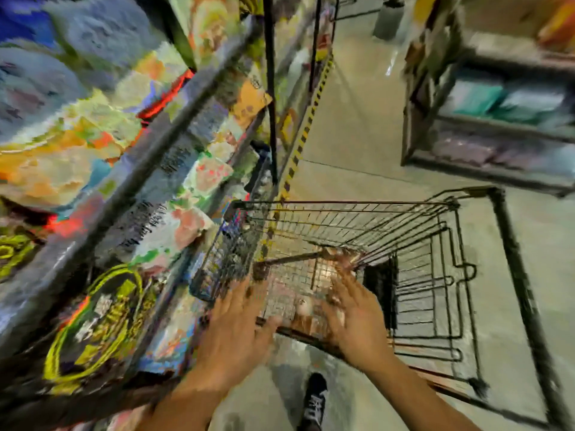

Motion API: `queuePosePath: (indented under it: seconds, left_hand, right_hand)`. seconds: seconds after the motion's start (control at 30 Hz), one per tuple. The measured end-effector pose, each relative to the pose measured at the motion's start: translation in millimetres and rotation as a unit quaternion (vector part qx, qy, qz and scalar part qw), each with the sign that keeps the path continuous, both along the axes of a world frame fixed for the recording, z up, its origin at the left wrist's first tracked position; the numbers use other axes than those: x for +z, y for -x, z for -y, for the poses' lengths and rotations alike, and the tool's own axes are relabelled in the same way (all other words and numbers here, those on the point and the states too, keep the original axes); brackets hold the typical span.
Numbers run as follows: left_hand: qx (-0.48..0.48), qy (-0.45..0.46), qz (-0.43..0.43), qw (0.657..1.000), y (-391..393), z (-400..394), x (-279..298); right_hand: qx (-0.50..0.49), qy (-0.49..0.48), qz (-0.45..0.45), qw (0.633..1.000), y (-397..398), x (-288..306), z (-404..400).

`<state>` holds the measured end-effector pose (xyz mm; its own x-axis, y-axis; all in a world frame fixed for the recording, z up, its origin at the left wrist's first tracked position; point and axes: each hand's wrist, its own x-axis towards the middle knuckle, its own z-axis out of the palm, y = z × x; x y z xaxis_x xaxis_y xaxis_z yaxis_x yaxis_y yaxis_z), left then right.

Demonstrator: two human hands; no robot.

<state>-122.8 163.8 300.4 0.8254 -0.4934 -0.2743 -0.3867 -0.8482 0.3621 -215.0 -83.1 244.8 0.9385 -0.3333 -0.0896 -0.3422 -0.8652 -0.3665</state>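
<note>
A wire shopping cart (420, 231) stands in a store aisle in front of me, its basket tilted away to the right. My left hand (236, 331) is at the cart's near left corner with fingers stretched out, thumb against the brown handle bar (295, 332). My right hand (354, 318) is spread over the same bar, fingers straight and pointing into the basket. The picture is heavily smeared, so I cannot make out what lies under my hands in the cart's near end.
Tall shelves (133, 169) packed with colourful bags run along the left, touching the cart's left side. Another shelf unit (485, 126) stands at the right. Yellow-black tape (306, 126) edges the pale floor. My shoe (314, 399) is below the cart.
</note>
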Motion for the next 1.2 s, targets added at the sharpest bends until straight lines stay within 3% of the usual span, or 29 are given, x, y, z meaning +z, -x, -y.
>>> queuePosePath:
  seconds: [0.2, 0.37, 0.53, 0.77, 0.93, 1.07, 1.2]
  left_hand:
    - [-0.023, -0.054, -0.028, 0.998, -48.8, 77.4, -71.3]
    - [0.017, -0.089, -0.2, 0.976, -71.8, 108.6, -134.3]
    - [-0.053, -0.148, -0.177, 0.972, -91.5, 132.4, -180.5]
    - [-0.068, -0.172, -0.254, 0.949, -113.9, 155.3, -260.9]
    - [-0.032, -0.197, -0.318, 0.927, -123.7, 173.2, -319.1]
    - [0.022, -0.198, -0.379, 0.904, -122.5, 183.2, -363.1]
    - [0.025, -0.212, -0.369, 0.905, -113.7, 185.8, -407.1]
  right_hand:
    - [-0.037, 0.01, -0.109, 0.993, -11.3, -72.9, 65.3]
    - [-0.078, -0.012, -0.235, 0.969, -11.4, -113.2, 80.8]
    - [-0.116, -0.065, -0.298, 0.945, -23.7, -149.2, 87.6]
    - [-0.206, -0.154, -0.26, 0.931, -65.7, -201.8, 95.1]
    - [-0.336, -0.258, -0.225, 0.878, -106.0, -249.1, 111.5]
    - [-0.341, -0.258, -0.226, 0.875, -138.3, -283.7, 119.9]
    - [-0.368, -0.25, -0.248, 0.861, -155.6, -315.5, 120.9]
